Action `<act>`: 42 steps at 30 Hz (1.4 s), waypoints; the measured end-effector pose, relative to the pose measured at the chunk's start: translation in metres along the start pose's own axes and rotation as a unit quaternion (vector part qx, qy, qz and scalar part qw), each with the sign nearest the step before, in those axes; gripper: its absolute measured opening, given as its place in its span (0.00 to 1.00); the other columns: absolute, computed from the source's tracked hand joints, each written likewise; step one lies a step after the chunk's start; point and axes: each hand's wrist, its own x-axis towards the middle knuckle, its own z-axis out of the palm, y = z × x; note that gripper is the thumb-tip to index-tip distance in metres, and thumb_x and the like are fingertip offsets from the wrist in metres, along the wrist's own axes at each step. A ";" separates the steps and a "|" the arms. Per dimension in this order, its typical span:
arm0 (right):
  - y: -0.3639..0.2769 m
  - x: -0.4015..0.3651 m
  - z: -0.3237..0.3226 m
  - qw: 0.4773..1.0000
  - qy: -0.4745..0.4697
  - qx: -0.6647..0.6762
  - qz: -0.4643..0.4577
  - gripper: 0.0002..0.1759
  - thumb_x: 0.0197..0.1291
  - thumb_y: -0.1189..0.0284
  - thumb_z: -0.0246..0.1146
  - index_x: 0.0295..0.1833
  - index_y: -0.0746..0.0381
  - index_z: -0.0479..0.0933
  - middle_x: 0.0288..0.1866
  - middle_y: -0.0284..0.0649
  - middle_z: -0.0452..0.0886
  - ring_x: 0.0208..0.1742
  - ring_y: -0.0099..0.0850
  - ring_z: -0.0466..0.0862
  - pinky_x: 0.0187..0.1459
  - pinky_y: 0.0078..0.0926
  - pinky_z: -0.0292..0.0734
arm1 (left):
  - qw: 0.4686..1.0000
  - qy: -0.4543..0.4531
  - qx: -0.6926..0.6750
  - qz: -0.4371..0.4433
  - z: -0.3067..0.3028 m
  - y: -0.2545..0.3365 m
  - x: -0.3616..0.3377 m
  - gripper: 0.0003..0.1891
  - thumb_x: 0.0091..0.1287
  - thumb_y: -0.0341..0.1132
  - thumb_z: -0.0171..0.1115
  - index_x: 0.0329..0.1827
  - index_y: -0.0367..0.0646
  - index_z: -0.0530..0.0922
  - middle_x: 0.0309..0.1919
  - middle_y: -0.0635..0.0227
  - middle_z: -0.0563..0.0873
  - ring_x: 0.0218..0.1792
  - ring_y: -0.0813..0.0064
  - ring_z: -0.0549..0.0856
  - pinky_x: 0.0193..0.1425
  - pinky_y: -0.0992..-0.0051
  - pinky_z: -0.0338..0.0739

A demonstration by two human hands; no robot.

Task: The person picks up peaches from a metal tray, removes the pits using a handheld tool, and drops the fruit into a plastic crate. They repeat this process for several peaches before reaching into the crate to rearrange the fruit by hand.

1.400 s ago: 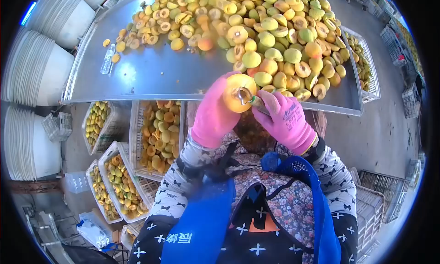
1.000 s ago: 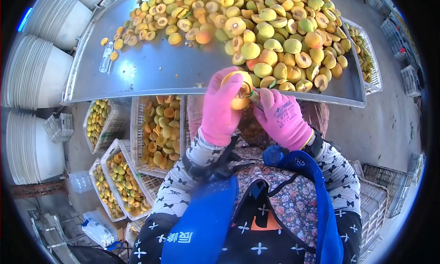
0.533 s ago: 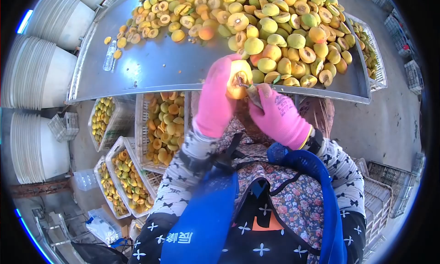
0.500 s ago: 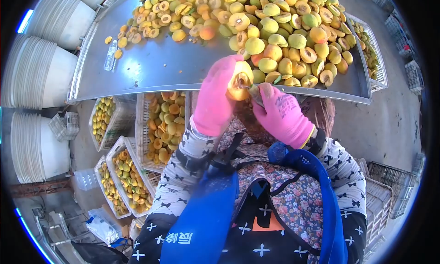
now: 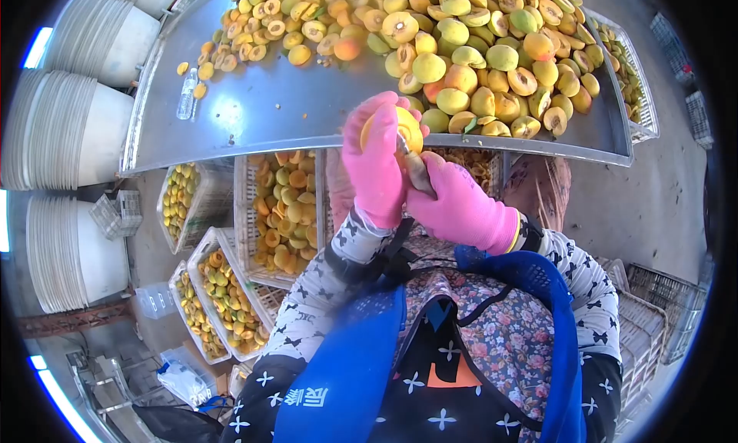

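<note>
1. Held fruit [image 5: 413, 137] was at the near edge of the metal table [image 5: 265, 116], with a heap of cut fruit [image 5: 492, 78] beyond it, far right.
2. The left hand [image 5: 376, 164] had it in a wrapping grip; firm, gentle pressure seemed best.
3. The right hand's [image 5: 461, 211] grip was clenched around a tool [image 5: 418, 174]; short, controlled strokes seemed wise.
4. White characters [image 5: 306, 397] marked the blue cloth [image 5: 338, 358], too unclear to read surely.

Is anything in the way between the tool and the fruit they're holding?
Nothing I can see blocks it. The tool in the right hand reaches right to the fruit. The thumb of the left hand crosses the fruit, but beside the tool.
</note>
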 end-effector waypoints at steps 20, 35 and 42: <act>0.038 -0.003 -0.023 0.985 0.017 -0.163 -0.048 0.20 0.58 0.71 0.67 0.55 0.64 0.72 0.33 0.51 0.82 0.36 0.54 0.84 0.35 0.47 0.78 | 0.949 -0.189 0.249 -0.048 -0.024 -0.016 0.024 0.18 0.76 0.44 0.57 0.53 0.36 0.79 0.43 0.60 0.87 0.42 0.65 0.87 0.49 0.72 0.83; 0.007 -0.007 -0.036 0.971 0.079 -0.204 -0.096 0.15 0.58 0.69 0.70 0.46 0.61 0.73 0.30 0.46 0.80 0.32 0.49 0.83 0.32 0.43 0.77 | 0.992 -0.075 0.057 -0.089 -0.024 -0.010 0.025 0.25 0.79 0.52 0.47 0.62 0.39 0.73 0.50 0.58 0.84 0.51 0.63 0.85 0.52 0.65 0.83; 0.004 0.008 -0.028 0.923 0.046 -0.381 -0.023 0.14 0.64 0.66 0.64 0.48 0.60 0.71 0.38 0.43 0.80 0.35 0.44 0.83 0.36 0.44 0.75 | 0.997 -0.040 0.056 -0.029 -0.012 -0.015 0.016 0.17 0.78 0.37 0.53 0.63 0.37 0.73 0.48 0.61 0.84 0.50 0.70 0.84 0.54 0.70 0.81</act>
